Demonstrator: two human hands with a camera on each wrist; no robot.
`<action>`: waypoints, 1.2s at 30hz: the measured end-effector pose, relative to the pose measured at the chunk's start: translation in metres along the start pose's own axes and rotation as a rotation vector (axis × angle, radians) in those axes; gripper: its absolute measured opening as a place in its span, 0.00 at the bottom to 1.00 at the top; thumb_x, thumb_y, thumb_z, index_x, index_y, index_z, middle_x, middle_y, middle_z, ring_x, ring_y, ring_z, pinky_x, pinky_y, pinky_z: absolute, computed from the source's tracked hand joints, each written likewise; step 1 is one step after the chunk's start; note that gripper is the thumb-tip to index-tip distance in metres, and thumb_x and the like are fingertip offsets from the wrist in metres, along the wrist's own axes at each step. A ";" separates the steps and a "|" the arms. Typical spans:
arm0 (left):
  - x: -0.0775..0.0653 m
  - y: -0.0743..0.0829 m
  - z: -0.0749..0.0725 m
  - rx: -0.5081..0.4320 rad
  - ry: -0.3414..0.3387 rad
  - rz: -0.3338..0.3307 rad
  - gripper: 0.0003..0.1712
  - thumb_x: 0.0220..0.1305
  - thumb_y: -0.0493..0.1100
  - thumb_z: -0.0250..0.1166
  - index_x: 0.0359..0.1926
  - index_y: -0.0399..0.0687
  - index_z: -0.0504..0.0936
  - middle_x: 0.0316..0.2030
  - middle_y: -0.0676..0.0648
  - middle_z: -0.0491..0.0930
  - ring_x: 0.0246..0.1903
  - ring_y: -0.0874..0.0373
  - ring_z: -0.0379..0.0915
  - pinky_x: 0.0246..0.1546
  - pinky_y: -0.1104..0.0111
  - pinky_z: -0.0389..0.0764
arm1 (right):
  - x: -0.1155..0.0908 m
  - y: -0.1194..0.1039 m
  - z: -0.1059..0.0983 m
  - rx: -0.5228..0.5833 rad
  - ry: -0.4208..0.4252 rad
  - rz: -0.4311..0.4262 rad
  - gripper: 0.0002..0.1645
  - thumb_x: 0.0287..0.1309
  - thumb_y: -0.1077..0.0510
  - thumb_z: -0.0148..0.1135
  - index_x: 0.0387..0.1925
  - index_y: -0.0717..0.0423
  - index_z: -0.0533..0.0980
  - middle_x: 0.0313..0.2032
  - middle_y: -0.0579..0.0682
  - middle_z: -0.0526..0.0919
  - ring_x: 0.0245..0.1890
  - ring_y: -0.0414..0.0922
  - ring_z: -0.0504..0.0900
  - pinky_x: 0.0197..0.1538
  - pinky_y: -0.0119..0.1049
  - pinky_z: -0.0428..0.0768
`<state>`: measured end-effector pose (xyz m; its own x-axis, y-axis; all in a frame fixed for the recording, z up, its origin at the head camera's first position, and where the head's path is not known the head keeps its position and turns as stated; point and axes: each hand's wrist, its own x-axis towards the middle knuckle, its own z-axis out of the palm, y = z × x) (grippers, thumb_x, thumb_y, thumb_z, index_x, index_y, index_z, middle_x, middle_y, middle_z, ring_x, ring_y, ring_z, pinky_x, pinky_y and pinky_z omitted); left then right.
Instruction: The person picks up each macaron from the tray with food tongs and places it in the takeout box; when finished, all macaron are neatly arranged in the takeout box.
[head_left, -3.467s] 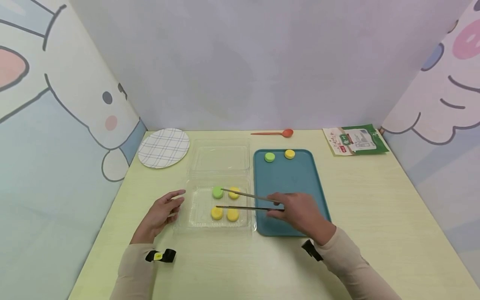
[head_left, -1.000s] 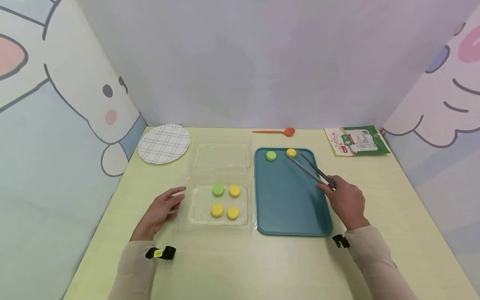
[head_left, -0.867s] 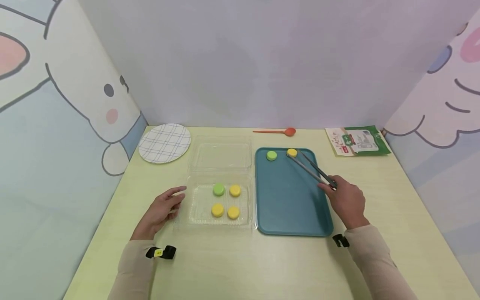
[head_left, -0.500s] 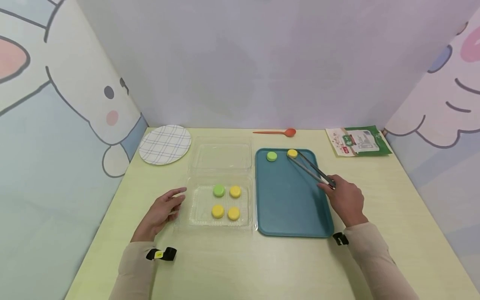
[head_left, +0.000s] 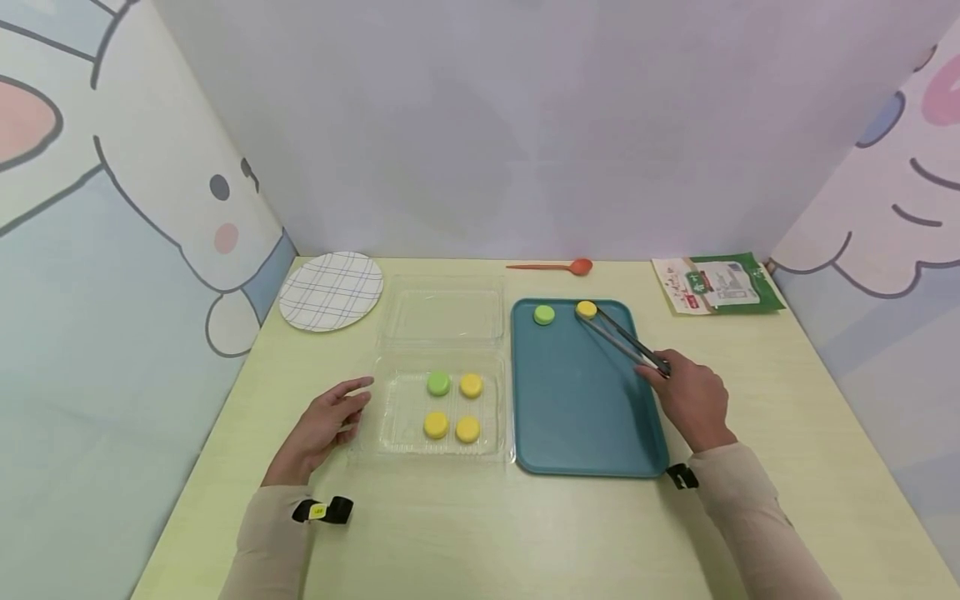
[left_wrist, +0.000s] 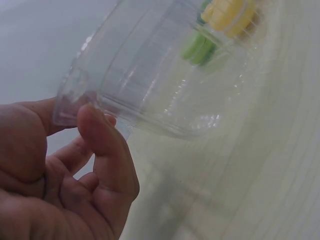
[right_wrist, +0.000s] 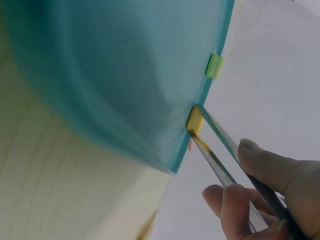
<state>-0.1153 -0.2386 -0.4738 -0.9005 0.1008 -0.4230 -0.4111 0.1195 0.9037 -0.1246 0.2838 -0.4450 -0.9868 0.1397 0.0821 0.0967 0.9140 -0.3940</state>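
My left hand (head_left: pixel 321 427) pinches the left rim of an open clear plastic clamshell box (head_left: pixel 401 408), thumb and finger on its edge in the left wrist view. Inside lie three yellow macarons (head_left: pixel 436 425) and a green macaron (head_left: pixel 438 383). My right hand (head_left: pixel 693 402) holds metal tongs (head_left: pixel 634 341) above the blue tray (head_left: pixel 577 417). The tong tips stand on either side of a yellow macaron (right_wrist: pixel 194 119) at the tray's far edge. To its left sits another green macaron (head_left: pixel 543 315).
A checked round plate (head_left: pixel 331 292) lies at the back left. The box's clear lid (head_left: pixel 446 312) is folded back. Behind the tray rests an orange spoon (head_left: pixel 579 267), and a green and white packet (head_left: pixel 716 284) lies at the back right. Walls close three sides.
The right hand has carried the tongs from over the box to the yellow macaron at the tray's back. Over the last second the hands have hardly moved.
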 end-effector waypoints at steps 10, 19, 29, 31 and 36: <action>0.000 -0.002 0.000 0.006 0.008 -0.006 0.29 0.77 0.47 0.57 0.73 0.42 0.66 0.28 0.52 0.68 0.25 0.63 0.63 0.25 0.72 0.69 | -0.004 0.000 -0.001 0.006 0.016 -0.014 0.28 0.61 0.45 0.70 0.52 0.64 0.80 0.25 0.53 0.82 0.20 0.49 0.74 0.22 0.41 0.66; 0.000 0.000 0.000 0.001 0.007 0.000 0.29 0.77 0.48 0.58 0.72 0.42 0.66 0.29 0.52 0.68 0.25 0.63 0.64 0.25 0.72 0.69 | -0.005 -0.008 -0.005 0.021 0.069 -0.082 0.27 0.59 0.47 0.73 0.52 0.63 0.81 0.30 0.58 0.86 0.18 0.49 0.75 0.20 0.41 0.66; 0.001 0.000 0.000 0.000 0.000 0.018 0.29 0.77 0.47 0.58 0.72 0.40 0.66 0.27 0.52 0.68 0.24 0.63 0.63 0.24 0.72 0.68 | -0.012 -0.024 -0.013 0.035 0.093 -0.165 0.26 0.58 0.47 0.74 0.51 0.61 0.82 0.31 0.56 0.87 0.18 0.47 0.76 0.21 0.41 0.68; 0.002 -0.001 0.000 0.000 0.001 0.020 0.29 0.76 0.47 0.58 0.72 0.40 0.66 0.27 0.53 0.69 0.24 0.63 0.64 0.25 0.72 0.69 | -0.014 -0.027 -0.014 0.037 0.107 -0.185 0.25 0.57 0.47 0.74 0.50 0.60 0.83 0.30 0.54 0.86 0.17 0.45 0.73 0.20 0.41 0.66; 0.002 -0.002 -0.001 0.001 0.008 0.011 0.29 0.76 0.47 0.59 0.71 0.40 0.67 0.28 0.53 0.69 0.26 0.63 0.65 0.26 0.72 0.71 | -0.018 -0.035 -0.018 0.032 0.117 -0.216 0.24 0.56 0.48 0.75 0.49 0.60 0.83 0.28 0.52 0.85 0.15 0.42 0.69 0.20 0.39 0.64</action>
<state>-0.1166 -0.2391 -0.4760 -0.9062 0.0945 -0.4121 -0.4006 0.1195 0.9084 -0.1078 0.2564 -0.4168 -0.9621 -0.0127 0.2724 -0.1210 0.9150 -0.3849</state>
